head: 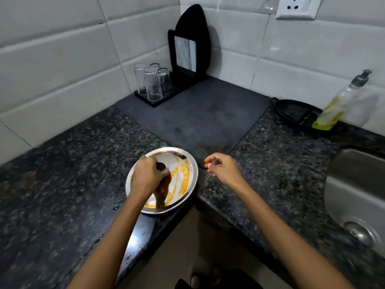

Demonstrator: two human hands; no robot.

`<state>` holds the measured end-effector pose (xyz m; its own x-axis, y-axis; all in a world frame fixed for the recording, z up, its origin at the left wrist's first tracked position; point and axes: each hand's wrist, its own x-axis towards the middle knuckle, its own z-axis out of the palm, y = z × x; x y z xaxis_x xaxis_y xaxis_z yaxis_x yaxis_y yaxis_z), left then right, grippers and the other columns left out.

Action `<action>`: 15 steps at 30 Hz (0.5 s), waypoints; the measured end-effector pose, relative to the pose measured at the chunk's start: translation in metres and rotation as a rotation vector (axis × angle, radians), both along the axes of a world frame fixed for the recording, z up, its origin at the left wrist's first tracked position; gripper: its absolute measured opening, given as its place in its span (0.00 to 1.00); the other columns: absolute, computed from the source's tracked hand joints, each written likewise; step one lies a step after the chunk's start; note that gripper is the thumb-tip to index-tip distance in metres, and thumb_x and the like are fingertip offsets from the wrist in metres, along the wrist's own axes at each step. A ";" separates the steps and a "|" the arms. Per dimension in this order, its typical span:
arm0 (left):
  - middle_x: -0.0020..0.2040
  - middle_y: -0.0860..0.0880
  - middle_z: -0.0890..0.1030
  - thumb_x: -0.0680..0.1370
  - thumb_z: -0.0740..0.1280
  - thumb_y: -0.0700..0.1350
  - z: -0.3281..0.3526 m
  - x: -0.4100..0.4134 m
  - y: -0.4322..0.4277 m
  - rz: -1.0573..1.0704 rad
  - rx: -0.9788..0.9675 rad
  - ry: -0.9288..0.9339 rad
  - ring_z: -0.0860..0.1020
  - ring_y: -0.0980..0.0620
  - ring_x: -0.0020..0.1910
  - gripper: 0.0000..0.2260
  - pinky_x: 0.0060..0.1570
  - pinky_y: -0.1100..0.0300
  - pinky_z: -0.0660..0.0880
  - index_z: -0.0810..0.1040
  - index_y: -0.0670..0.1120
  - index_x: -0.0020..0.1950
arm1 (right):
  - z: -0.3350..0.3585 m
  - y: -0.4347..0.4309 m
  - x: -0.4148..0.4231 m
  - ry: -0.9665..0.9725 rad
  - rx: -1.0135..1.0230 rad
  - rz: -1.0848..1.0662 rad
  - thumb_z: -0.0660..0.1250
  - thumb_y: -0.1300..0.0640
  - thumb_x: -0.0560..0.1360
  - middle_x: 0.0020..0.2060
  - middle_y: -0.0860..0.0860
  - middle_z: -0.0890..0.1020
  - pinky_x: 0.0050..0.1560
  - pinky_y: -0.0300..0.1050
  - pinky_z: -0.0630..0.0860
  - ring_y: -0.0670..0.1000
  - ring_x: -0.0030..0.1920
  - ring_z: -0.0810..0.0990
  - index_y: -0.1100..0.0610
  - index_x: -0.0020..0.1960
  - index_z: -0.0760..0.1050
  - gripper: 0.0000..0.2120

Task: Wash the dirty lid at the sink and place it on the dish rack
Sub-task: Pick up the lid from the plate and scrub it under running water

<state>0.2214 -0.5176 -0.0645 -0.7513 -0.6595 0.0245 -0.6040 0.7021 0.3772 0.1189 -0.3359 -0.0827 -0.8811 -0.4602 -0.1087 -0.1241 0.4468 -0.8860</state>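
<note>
countertop [62, 195], left hand [146, 176] gripping lid [181, 178]

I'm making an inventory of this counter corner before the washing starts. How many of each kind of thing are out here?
Drinking glasses: 4
Steel lid, smeared orange: 1
Soap pump bottle: 1
Black dish: 1
Grey mat: 1
Black stand in the corner: 1
Total: 9

From my end it's just two bare forearms, no sleeves, watch or rings showing, left hand [149, 176] and right hand [221, 168] both ungloved.
</note>
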 end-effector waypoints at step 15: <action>0.23 0.48 0.80 0.78 0.56 0.34 0.058 -0.088 0.195 -0.285 1.422 0.230 0.78 0.52 0.24 0.14 0.22 0.65 0.76 0.76 0.41 0.35 | 0.024 0.200 -0.011 -0.275 -0.199 -0.507 0.58 0.48 0.78 0.46 0.53 0.77 0.42 0.49 0.77 0.51 0.40 0.77 0.56 0.54 0.71 0.12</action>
